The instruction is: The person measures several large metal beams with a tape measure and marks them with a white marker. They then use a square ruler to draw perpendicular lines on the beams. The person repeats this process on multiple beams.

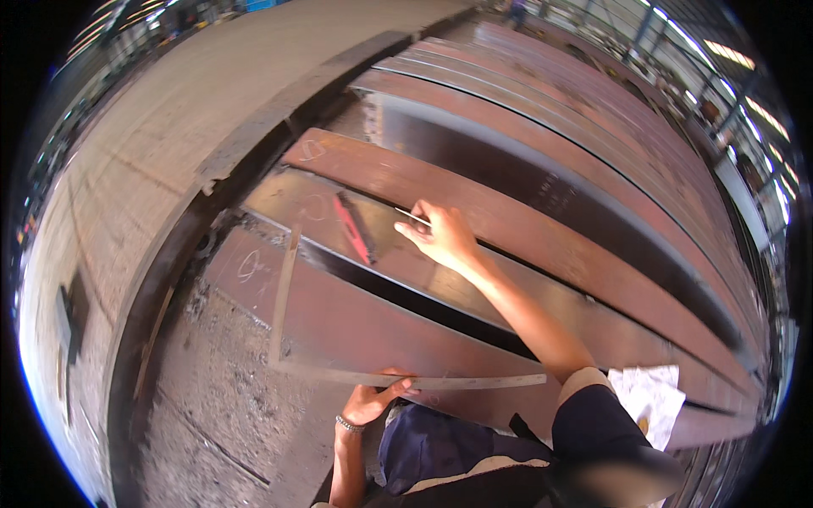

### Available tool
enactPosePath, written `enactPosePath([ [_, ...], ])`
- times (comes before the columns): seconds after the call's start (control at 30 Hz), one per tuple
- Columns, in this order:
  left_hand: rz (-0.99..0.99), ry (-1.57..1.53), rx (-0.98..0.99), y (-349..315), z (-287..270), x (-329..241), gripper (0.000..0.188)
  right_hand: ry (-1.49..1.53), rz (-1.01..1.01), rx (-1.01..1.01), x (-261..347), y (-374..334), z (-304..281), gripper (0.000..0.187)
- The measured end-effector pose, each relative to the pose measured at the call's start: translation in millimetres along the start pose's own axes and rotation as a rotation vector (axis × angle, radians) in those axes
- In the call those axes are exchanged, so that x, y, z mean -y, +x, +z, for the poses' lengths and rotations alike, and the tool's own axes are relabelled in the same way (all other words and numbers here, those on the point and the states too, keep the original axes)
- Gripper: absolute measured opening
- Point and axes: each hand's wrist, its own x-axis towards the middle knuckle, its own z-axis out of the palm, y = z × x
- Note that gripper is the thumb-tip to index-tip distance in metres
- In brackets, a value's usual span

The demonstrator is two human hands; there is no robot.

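Head view: right hand [442, 237] pinches a marking stick [412, 217] over plate [508, 224].

Pretty open over the rusty steel plates [525, 229], only the red tool [353, 229] and steel square [339, 372] lie flat there. Dark gap [406, 292] between plates; raised beam edge [254, 144] blocks the left.
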Motion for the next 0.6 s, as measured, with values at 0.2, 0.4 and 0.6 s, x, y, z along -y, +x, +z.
enactPosePath([
  [0.2,-0.144,0.018,0.276,79,71,23,0.031,-0.052,0.253,0.012,-65,-141,-133,0.031],
  [0.4,-0.437,-0.203,0.369,151,177,76,0.030,-0.119,0.581,-0.384,-105,-271,-217,0.028],
  [0.6,-0.556,-0.275,0.277,171,230,106,0.024,-0.022,0.906,-0.770,-129,-400,-205,0.031],
])
